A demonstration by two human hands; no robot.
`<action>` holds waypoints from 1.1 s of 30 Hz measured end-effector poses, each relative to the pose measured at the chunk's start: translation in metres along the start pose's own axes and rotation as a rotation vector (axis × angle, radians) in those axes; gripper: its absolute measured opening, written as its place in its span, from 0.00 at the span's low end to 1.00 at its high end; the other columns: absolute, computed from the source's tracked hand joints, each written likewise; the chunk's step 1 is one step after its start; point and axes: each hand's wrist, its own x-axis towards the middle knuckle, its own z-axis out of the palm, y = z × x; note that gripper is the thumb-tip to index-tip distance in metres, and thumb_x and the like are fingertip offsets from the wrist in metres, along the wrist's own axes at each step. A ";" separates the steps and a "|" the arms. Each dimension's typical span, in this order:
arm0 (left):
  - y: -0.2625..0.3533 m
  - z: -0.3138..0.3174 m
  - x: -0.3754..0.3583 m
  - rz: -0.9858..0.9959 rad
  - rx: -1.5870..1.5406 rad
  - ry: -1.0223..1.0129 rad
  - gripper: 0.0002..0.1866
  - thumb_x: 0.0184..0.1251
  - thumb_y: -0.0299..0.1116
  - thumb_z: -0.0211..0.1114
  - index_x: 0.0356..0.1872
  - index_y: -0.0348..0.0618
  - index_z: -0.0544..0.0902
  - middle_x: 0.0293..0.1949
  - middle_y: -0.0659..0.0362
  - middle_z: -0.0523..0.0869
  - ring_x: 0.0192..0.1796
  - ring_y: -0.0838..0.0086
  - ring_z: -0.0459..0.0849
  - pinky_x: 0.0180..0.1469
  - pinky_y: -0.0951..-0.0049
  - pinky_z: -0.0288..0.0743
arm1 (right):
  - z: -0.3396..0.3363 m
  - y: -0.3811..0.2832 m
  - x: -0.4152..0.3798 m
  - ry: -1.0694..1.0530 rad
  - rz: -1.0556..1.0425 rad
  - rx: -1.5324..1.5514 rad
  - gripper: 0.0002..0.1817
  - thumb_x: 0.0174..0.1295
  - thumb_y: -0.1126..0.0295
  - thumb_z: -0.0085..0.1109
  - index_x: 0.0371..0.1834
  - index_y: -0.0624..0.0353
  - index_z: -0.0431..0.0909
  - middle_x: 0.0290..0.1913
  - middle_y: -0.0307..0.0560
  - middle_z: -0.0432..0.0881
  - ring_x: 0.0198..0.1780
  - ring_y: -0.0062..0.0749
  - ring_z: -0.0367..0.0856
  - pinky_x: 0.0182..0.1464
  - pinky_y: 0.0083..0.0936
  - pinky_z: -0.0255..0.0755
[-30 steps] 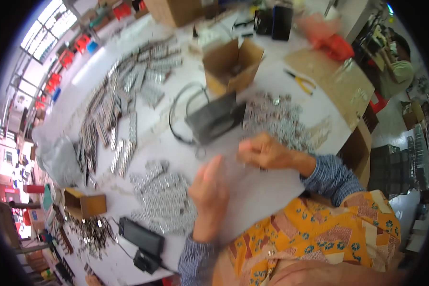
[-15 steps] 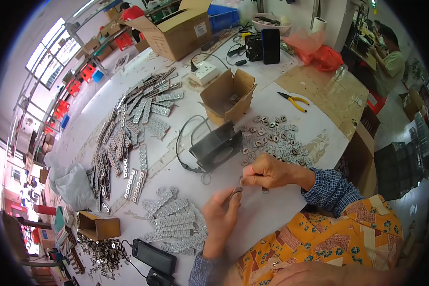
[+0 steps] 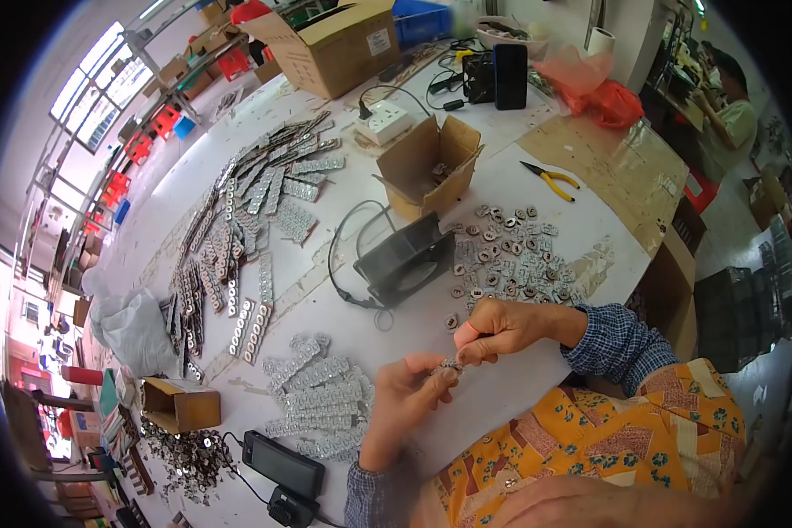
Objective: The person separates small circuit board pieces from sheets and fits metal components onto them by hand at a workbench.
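My left hand is closed, pinching a small metal piece between thumb and fingertips. My right hand is closed too, its fingertips touching the far end of that piece; whatever lies between them is too small to make out. Beyond my right hand, many small metal parts with dark round centres lie scattered on the white table. Left of my left hand rests a pile of silvery metal strips.
A black fan-like device stands mid-table before an open carton. Yellow-handled pliers lie at the right. More metal strips spread leftward. A small box, loose metal bits and a black device sit near left.
My hands have come together: the right fingertips, apart from the left hand's metal piece before, now meet it. The view has shifted slightly.
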 end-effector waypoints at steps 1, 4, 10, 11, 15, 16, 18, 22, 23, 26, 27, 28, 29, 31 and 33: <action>0.002 0.000 0.000 0.005 0.010 0.002 0.07 0.67 0.28 0.70 0.41 0.35 0.86 0.31 0.58 0.88 0.28 0.81 0.84 0.28 0.83 0.75 | 0.001 -0.001 0.001 0.004 -0.012 -0.002 0.16 0.72 0.64 0.59 0.26 0.60 0.79 0.17 0.35 0.74 0.21 0.17 0.71 0.24 0.21 0.64; -0.006 0.002 0.003 0.071 0.045 -0.022 0.08 0.67 0.29 0.71 0.42 0.35 0.86 0.31 0.59 0.88 0.28 0.81 0.84 0.28 0.83 0.75 | 0.005 0.000 0.002 0.012 -0.050 -0.036 0.16 0.72 0.63 0.59 0.28 0.61 0.78 0.18 0.37 0.74 0.21 0.18 0.72 0.25 0.21 0.65; -0.001 0.007 0.008 0.076 -0.010 0.145 0.06 0.67 0.28 0.71 0.38 0.36 0.84 0.29 0.59 0.86 0.26 0.80 0.84 0.25 0.82 0.74 | 0.003 0.003 0.006 0.139 -0.085 -0.201 0.15 0.72 0.62 0.59 0.31 0.61 0.78 0.20 0.40 0.75 0.23 0.21 0.74 0.26 0.24 0.67; -0.002 0.007 0.008 0.073 -0.021 0.187 0.06 0.67 0.28 0.71 0.37 0.36 0.83 0.29 0.59 0.86 0.25 0.80 0.84 0.24 0.82 0.74 | 0.000 0.003 0.006 0.147 -0.118 -0.270 0.15 0.72 0.61 0.59 0.31 0.61 0.78 0.20 0.40 0.76 0.23 0.21 0.74 0.26 0.24 0.68; -0.002 0.010 0.004 0.055 -0.134 0.156 0.06 0.67 0.27 0.70 0.36 0.37 0.82 0.29 0.57 0.86 0.24 0.78 0.83 0.22 0.83 0.73 | 0.009 -0.018 0.003 0.156 0.140 0.174 0.14 0.72 0.62 0.58 0.30 0.58 0.78 0.20 0.36 0.74 0.20 0.18 0.70 0.23 0.20 0.62; 0.001 0.013 0.003 0.070 -0.196 0.133 0.06 0.67 0.27 0.69 0.37 0.37 0.81 0.28 0.56 0.86 0.24 0.78 0.83 0.22 0.82 0.73 | 0.008 -0.020 0.003 0.120 0.288 0.395 0.14 0.71 0.62 0.58 0.29 0.57 0.78 0.19 0.34 0.73 0.19 0.16 0.68 0.21 0.18 0.59; 0.000 0.011 0.004 0.070 -0.315 0.109 0.05 0.67 0.25 0.69 0.41 0.36 0.83 0.32 0.58 0.87 0.28 0.77 0.85 0.26 0.81 0.76 | 0.009 -0.005 0.005 0.123 0.278 0.685 0.14 0.71 0.62 0.58 0.28 0.56 0.78 0.20 0.33 0.73 0.19 0.13 0.67 0.19 0.15 0.55; -0.011 0.009 0.010 0.263 -0.257 0.202 0.07 0.68 0.22 0.67 0.45 0.36 0.83 0.36 0.58 0.88 0.32 0.76 0.87 0.31 0.81 0.78 | 0.009 -0.001 0.012 0.316 0.267 0.641 0.15 0.71 0.61 0.59 0.27 0.55 0.78 0.20 0.32 0.73 0.18 0.11 0.65 0.17 0.13 0.53; -0.013 0.011 0.011 0.332 -0.183 0.243 0.09 0.69 0.24 0.66 0.47 0.34 0.82 0.36 0.55 0.87 0.33 0.77 0.87 0.30 0.82 0.76 | 0.011 0.000 0.012 0.362 0.219 0.566 0.16 0.72 0.60 0.60 0.26 0.55 0.77 0.20 0.32 0.73 0.18 0.11 0.67 0.18 0.13 0.55; -0.015 0.020 0.014 0.504 -0.020 0.323 0.09 0.68 0.18 0.64 0.48 0.32 0.82 0.38 0.55 0.87 0.34 0.76 0.88 0.32 0.82 0.78 | 0.011 -0.006 0.011 0.423 0.176 0.298 0.18 0.72 0.59 0.60 0.25 0.56 0.77 0.20 0.31 0.73 0.20 0.11 0.69 0.19 0.13 0.59; -0.017 0.020 0.014 0.545 0.073 0.345 0.09 0.68 0.17 0.64 0.48 0.32 0.82 0.39 0.55 0.87 0.35 0.76 0.88 0.33 0.82 0.79 | 0.012 -0.004 0.011 0.419 0.143 0.258 0.18 0.72 0.59 0.60 0.25 0.57 0.77 0.21 0.31 0.74 0.20 0.11 0.69 0.20 0.14 0.59; -0.020 0.019 0.014 0.585 0.166 0.366 0.10 0.67 0.15 0.64 0.48 0.32 0.82 0.39 0.55 0.87 0.36 0.76 0.88 0.34 0.81 0.80 | 0.013 -0.001 0.011 0.414 0.111 0.219 0.18 0.72 0.60 0.59 0.25 0.58 0.77 0.21 0.31 0.74 0.21 0.11 0.69 0.20 0.14 0.60; -0.022 0.019 0.015 0.626 0.260 0.387 0.11 0.66 0.14 0.63 0.48 0.31 0.82 0.40 0.55 0.87 0.36 0.76 0.88 0.36 0.81 0.80 | 0.014 0.000 0.011 0.408 0.077 0.178 0.18 0.73 0.60 0.59 0.25 0.58 0.76 0.21 0.31 0.74 0.21 0.11 0.70 0.21 0.14 0.61; -0.023 0.018 0.019 0.712 0.358 0.417 0.12 0.62 0.13 0.65 0.46 0.34 0.82 0.38 0.53 0.87 0.36 0.74 0.88 0.35 0.79 0.82 | 0.014 0.001 0.011 0.374 0.065 0.161 0.18 0.73 0.60 0.59 0.25 0.60 0.76 0.21 0.32 0.74 0.21 0.12 0.70 0.22 0.14 0.62; -0.022 0.019 0.019 0.758 0.426 0.443 0.13 0.60 0.12 0.66 0.46 0.35 0.82 0.37 0.52 0.87 0.35 0.73 0.88 0.35 0.78 0.82 | 0.014 0.000 0.012 0.354 0.071 0.154 0.18 0.73 0.61 0.59 0.26 0.60 0.76 0.21 0.32 0.74 0.21 0.12 0.70 0.22 0.15 0.62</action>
